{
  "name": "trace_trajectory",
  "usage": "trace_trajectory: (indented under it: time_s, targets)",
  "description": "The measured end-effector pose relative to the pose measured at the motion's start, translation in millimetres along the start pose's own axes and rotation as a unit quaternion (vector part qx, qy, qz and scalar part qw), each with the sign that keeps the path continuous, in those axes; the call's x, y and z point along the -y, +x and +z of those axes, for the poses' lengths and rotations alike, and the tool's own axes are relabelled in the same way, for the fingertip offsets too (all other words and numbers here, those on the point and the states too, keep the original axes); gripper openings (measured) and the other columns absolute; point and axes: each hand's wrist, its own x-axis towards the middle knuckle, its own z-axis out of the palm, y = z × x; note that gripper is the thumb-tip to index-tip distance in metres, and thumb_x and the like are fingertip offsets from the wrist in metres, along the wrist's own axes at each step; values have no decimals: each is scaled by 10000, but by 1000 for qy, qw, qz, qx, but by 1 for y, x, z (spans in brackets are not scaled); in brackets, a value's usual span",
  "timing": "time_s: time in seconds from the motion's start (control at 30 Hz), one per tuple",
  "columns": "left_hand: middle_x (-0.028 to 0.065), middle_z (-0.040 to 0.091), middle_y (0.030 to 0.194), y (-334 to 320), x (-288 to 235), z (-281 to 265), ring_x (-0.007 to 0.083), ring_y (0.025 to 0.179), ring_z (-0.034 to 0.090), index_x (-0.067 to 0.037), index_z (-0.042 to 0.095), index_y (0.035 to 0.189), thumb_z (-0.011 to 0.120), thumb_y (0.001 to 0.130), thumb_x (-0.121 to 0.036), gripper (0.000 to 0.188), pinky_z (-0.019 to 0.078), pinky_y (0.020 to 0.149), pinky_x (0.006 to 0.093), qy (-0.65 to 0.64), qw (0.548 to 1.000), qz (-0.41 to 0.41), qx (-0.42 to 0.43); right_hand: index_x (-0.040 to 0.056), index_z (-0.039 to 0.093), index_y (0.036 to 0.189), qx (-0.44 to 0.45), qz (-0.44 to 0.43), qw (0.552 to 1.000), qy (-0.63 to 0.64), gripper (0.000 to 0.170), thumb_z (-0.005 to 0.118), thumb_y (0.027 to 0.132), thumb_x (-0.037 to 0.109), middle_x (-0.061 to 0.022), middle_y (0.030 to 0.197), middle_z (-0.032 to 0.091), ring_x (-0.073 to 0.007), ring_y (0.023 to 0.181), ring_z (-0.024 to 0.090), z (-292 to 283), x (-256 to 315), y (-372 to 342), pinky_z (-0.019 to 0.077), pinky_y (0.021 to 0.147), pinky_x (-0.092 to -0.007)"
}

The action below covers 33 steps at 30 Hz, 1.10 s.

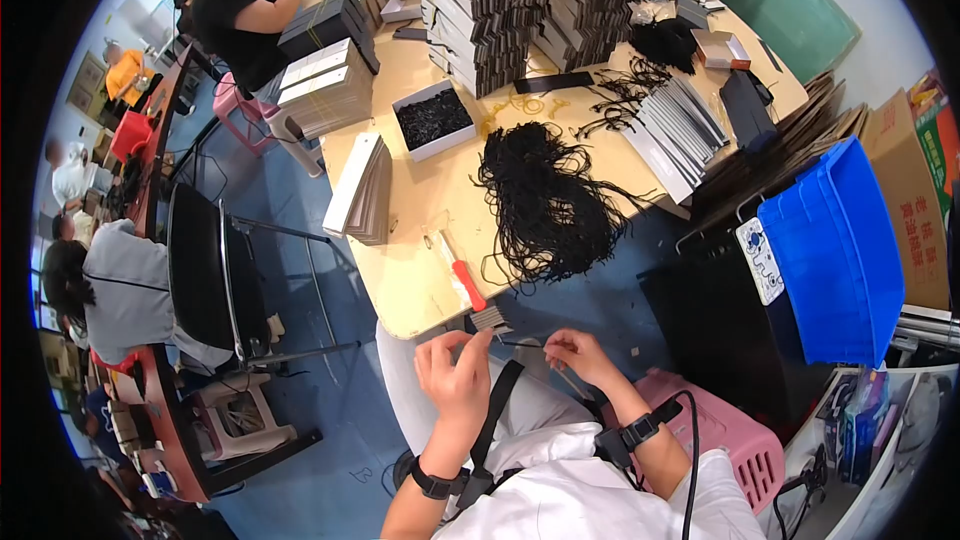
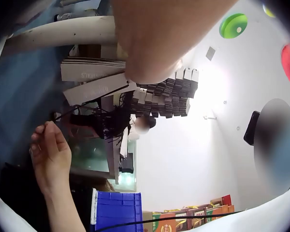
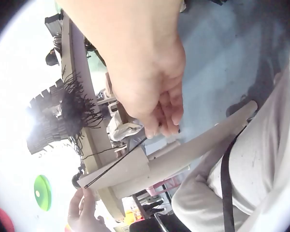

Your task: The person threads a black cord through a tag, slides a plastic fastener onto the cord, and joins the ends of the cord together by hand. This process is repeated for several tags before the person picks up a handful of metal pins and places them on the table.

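A thin black cord (image 3: 117, 165) is stretched between my two hands. My left hand (image 1: 455, 380) pinches one end between thumb and fingertips, above my lap in front of the table corner. Its other fingers are raised. My right hand (image 1: 582, 355) pinches the cord's other end, its fingers curled inward. A thin pale rod (image 1: 572, 380) slants down from beneath the right hand; whether the hand holds it I cannot tell. Just past the left fingertips, a small stack of cards (image 1: 492, 319) shows at the table edge. A red-handled tool (image 1: 466, 285) lies on the table near this corner.
The wooden table (image 1: 415, 285) bears a heap of black cords (image 1: 545, 205), a white box of small black pieces (image 1: 433, 120), white card stacks (image 1: 358, 190) and tall dark stacks (image 1: 530, 10). A blue bin (image 1: 835, 250) stands right; a pink stool (image 1: 700, 420) is beneath me.
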Motion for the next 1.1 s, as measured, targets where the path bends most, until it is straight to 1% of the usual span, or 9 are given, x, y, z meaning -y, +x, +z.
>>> trace_trajectory:
  time_s: [0.13, 0.3, 0.37, 0.43, 0.57, 0.67, 0.77, 0.83, 1.1]
  targets:
    - [51, 551, 817, 0, -4, 0, 255, 784, 495, -90, 657, 824, 723, 670, 38, 210, 417, 699, 349, -17, 997, -54, 53, 5, 596, 944, -16, 13, 1000, 8, 80, 597, 919, 82, -45, 787, 644, -109, 688, 612, 0, -2, -1, 486, 615, -245]
    - [59, 588, 843, -6, -5, 1, 261, 830, 517, -73, 636, 814, 708, 684, 44, 189, 400, 727, 367, -52, 997, -36, 48, 10, 587, 958, -6, 0, 1000, 8, 108, 588, 932, 115, -42, 778, 646, -106, 672, 608, 4, -4, 0, 503, 612, -253]
    - [61, 602, 853, -8, -4, 1, 259, 835, 525, -69, 632, 811, 705, 685, 47, 186, 396, 733, 370, -58, 997, -31, 50, 10, 573, 944, 15, -63, 997, -41, 104, 581, 938, 113, -56, 771, 655, -113, 680, 629, 5, -5, 2, 517, 622, -255]
    - [16, 624, 863, -10, -1, 2, 229, 829, 539, -103, 641, 827, 715, 716, -15, 160, 379, 727, 349, -56, 996, -33, 63, 1, 571, 947, 18, -70, 996, -43, 108, 578, 939, 109, -65, 775, 662, -116, 688, 638, 6, -3, 1, 522, 630, -256]
    - [13, 622, 838, -10, 4, 1, 224, 817, 542, -103, 643, 830, 711, 716, -11, 161, 379, 727, 349, -65, 996, -16, 63, -20, 574, 978, 21, -105, 992, -70, 118, 573, 939, 91, -85, 800, 677, -124, 717, 655, 6, -6, 3, 529, 647, -257]
    - [14, 626, 838, -11, 6, -1, 221, 822, 544, -105, 646, 833, 708, 716, -5, 166, 380, 724, 347, -77, 994, 11, 82, -32, 583, 1006, 14, -93, 994, -49, 130, 579, 933, 76, -90, 806, 678, -126, 724, 656, 5, -10, 4, 529, 658, -260]
    - [52, 636, 832, -15, 5, 0, 250, 816, 551, -63, 633, 816, 713, 708, 18, 157, 401, 745, 351, -84, 990, -2, 112, -38, 592, 1006, 14, -83, 995, -59, 128, 587, 925, 61, -92, 810, 679, -130, 729, 658, 6, -2, 2, 530, 675, -264]
    - [64, 638, 834, -12, -2, -2, 261, 821, 557, -49, 633, 831, 713, 731, 7, 140, 416, 759, 356, -120, 984, -53, 118, -40, 596, 1001, 12, -77, 995, -59, 123, 588, 923, 54, -93, 811, 678, -132, 732, 658, 6, -4, 1, 531, 682, -265]
    - [93, 633, 824, -13, -1, 4, 267, 800, 557, -20, 621, 831, 683, 752, 15, 107, 434, 720, 344, -172, 976, -91, 97, -47, 603, 958, 10, -88, 993, -75, 94, 587, 922, 38, -93, 788, 674, -149, 738, 671, 4, 3, -4, 546, 666, -269]
